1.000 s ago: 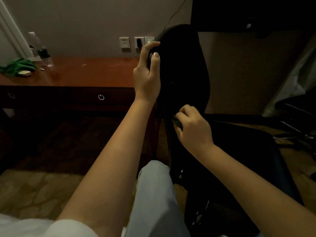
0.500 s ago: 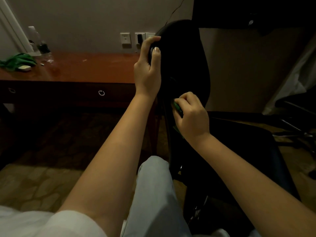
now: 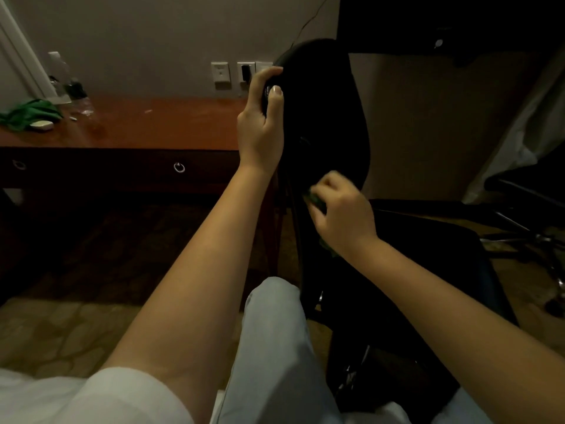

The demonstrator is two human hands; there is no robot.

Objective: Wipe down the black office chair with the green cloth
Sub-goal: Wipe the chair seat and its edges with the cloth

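Observation:
The black office chair (image 3: 330, 117) stands right in front of me, its backrest seen edge-on and its seat spreading to the right. My left hand (image 3: 260, 127) grips the top left edge of the backrest, thumb up on the near side. My right hand (image 3: 342, 209) holds the green cloth (image 3: 316, 201) bunched in curled fingers against the lower backrest, just above the seat. Only small bits of the cloth show beside the fingers and under the wrist.
A reddish wooden desk (image 3: 146, 127) with ring-pull drawers runs along the wall at left. A second green cloth (image 3: 27, 113) and a small white object lie at its far left end. Another chair base (image 3: 532, 237) sits at right. My light-trousered knee (image 3: 275, 332) is next to the chair.
My right hand with the cloth slid up the backrest edge, then back down and slightly right. My left hand kept its grip on the top of the backrest.

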